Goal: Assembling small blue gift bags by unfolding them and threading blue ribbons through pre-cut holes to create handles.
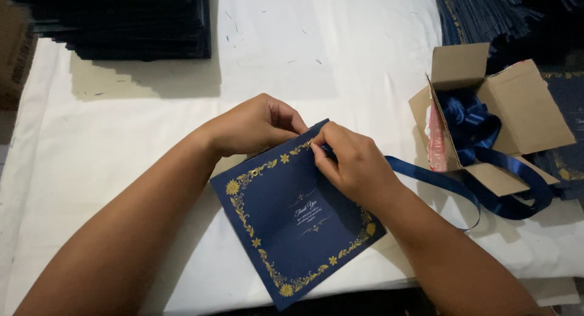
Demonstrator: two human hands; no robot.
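Observation:
A dark blue paper bag (286, 225) with a gold flower border lies flat on the white cloth. My left hand (255, 124) grips its top edge from behind. My right hand (350, 161) pinches the end of a dark blue satin ribbon (438, 181) at a small metal eyelet near the bag's upper right corner. A second eyelet (253, 171) shows on the upper left edge. The ribbon runs right from my fingers to an open cardboard box (523, 109).
The cardboard box holds a bundle of blue ribbon (465, 118). A stack of dark blue sheets (128, 21) sits at the back left, another pile (505, 15) at the back right. The white-covered table (334, 54) ends near the bottom of the view.

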